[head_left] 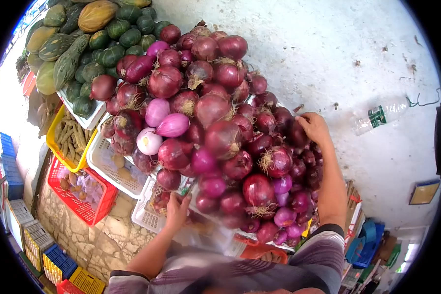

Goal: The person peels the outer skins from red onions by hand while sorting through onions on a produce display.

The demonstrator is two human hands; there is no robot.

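A large heap of red onions (pixel 213 109) fills the middle of the head view. My right hand (pixel 312 128) is at the heap's right edge, its fingers curled against a dark red onion (pixel 297 134). Lower down on the left, my left hand (pixel 178 208) is beside the heap's near edge, just below a round onion (pixel 168 179), over the rim of a white basket (pixel 141 211). Its thumb and fingers are apart, and nothing shows between them. A peeled, pale onion (pixel 149 141) lies among the others near the left side.
Green and yellow squashes (pixel 105 51) are piled at the upper left. Below them stand a yellow basket (pixel 52 139) of roots and a red basket (pixel 95 211). A white wall (pixel 318 54) rises behind, with a plastic bottle (pixel 384 115) hanging on it.
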